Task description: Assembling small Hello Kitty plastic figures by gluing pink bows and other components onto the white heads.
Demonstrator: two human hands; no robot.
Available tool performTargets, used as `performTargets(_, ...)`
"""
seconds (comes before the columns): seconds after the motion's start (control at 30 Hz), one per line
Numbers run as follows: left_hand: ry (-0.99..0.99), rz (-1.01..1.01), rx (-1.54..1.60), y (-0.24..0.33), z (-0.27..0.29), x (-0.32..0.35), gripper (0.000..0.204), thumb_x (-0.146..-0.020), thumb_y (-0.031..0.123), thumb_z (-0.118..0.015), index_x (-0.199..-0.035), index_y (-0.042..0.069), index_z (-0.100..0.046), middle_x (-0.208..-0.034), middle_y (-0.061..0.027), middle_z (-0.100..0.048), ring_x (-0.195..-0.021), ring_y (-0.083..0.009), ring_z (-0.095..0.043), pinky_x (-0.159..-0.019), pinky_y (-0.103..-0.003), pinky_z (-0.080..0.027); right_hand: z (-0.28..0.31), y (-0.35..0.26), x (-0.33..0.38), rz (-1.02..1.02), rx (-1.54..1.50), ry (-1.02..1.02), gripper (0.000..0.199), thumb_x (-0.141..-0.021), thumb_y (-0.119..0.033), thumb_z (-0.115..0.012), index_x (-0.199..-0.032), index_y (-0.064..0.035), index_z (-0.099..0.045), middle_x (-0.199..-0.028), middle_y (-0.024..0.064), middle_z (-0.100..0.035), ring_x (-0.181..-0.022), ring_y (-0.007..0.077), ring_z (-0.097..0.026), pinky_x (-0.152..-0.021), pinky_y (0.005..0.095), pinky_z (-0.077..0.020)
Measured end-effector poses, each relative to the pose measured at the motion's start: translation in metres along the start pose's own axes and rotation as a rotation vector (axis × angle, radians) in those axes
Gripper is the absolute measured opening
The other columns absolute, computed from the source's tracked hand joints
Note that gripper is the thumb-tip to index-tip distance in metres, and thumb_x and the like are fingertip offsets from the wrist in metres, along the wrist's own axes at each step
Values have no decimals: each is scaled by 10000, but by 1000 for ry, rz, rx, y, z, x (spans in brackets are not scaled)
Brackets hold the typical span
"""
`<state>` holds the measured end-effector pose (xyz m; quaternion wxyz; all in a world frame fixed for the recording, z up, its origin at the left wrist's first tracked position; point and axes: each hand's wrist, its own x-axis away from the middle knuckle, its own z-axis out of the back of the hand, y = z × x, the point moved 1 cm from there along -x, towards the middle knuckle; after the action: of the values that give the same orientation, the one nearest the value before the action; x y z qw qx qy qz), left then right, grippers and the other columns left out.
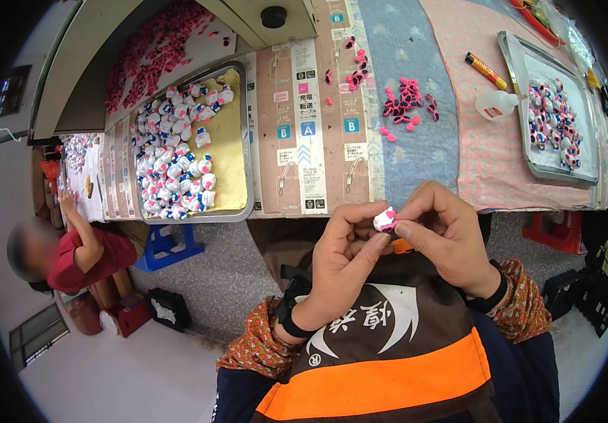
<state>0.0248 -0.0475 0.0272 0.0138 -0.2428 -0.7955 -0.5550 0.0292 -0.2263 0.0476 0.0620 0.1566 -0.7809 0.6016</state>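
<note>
In front of my chest, at the near edge of the table, I hold a small white figurine piece with a pink part on its lower side. My left hand pinches it from the left between thumb and fingers. From the right, the thumb and forefinger of my right hand close on its pink part. Beyond my hands, a loose cluster of small pink-and-black pieces lies on the blue cloth. More such pieces are scattered to the left of that cluster.
A metal tray of white figurine pieces stands left, beside an open-fronted box with a pink heap. On the right are a white squeeze bottle, a yellow tube and another tray with figurine pieces. A person sits far left.
</note>
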Motion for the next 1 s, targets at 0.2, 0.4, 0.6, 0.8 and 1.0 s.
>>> performTargets(0.2,7,-8,-64,-2,1,3,361,-968,-36,-563,-1315,-6,-470,-1193,-106,-578,-1089,-146,-595,-928,-316,-565,2,1,2,60,167,20,92,-935,-22,-654,-928,-22,-561,-867,4,-614,-771,26,-595,-664,190,-471)
performTargets(0.4,-1,-35,-12,-1,-3,4,345,-975,-25,-546,-1311,-19,-470,-1197,-116,-576,-1101,-155,-593,-937,-320,-557,-2,-4,5,80,212,39,93,-930,-13,-649,-925,-12,-556,-864,29,-616,-753,47,-621,-650,204,-484)
performTargets(0.6,9,-76,28,-2,-4,4,285,-990,-23,-527,-1273,-23,-487,-1181,-104,-564,-1069,-130,-599,-938,-305,-556,-4,-1,6,153,269,40,87,-910,2,-649,-906,-11,-563,-845,42,-601,-723,61,-612,-621,211,-479)
performTargets(0.8,59,-79,-7,-3,-7,4,282,-959,-41,-527,-1239,-30,-499,-1137,-103,-581,-996,-129,-603,-897,-290,-533,-5,2,8,191,348,39,110,-853,3,-676,-878,-11,-570,-806,45,-577,-676,59,-555,-581,223,-457)
performTargets(1.0,96,-115,-24,-4,-10,3,278,-942,-60,-535,-1218,-30,-519,-1153,-100,-569,-988,-125,-601,-878,-283,-542,-6,3,7,145,296,37,121,-851,3,-681,-874,-13,-563,-801,37,-577,-666,58,-558,-576,218,-454)
